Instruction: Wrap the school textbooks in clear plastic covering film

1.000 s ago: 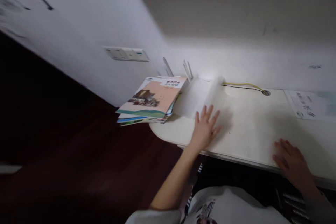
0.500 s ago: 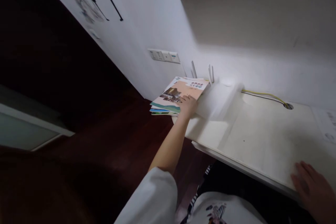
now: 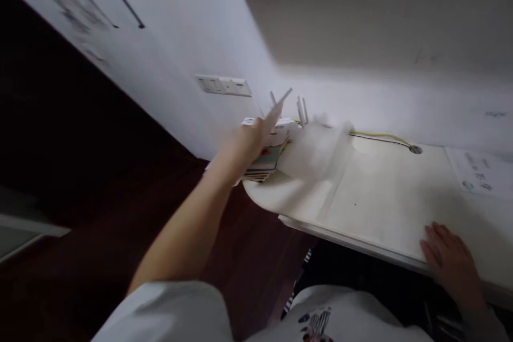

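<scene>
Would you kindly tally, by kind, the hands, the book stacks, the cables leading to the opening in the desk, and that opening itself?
Hands: 2 (left hand, right hand)
Book stack: 1
Cables: 2 (yellow cable, black cable)
Cable hole: 1
Total: 6

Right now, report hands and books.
Left hand holding tilted book, blurred, over book stack. Right hand on white desk, near edge. Translucent sheet beside stack.
</scene>
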Demonstrator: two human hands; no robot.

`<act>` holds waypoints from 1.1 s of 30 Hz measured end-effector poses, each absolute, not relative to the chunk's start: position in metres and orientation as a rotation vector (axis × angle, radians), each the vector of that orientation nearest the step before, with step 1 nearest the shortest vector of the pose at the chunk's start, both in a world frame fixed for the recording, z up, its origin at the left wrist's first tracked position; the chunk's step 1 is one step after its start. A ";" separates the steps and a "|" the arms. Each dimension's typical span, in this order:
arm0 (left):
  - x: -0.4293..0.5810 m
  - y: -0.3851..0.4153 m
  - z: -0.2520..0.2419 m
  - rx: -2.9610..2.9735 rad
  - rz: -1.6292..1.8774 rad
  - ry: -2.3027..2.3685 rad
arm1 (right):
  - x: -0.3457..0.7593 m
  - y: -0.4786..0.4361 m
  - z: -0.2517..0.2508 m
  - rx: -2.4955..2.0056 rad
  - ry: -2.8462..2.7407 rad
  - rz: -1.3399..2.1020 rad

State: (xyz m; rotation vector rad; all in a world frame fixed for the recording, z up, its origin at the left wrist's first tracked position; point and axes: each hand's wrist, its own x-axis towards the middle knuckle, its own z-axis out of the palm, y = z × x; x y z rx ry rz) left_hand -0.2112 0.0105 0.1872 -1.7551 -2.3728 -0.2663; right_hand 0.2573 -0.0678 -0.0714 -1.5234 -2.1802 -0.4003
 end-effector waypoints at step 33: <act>-0.119 0.022 0.011 -2.527 -0.830 -2.446 | 0.245 -0.071 -0.058 -1.690 -2.171 -0.302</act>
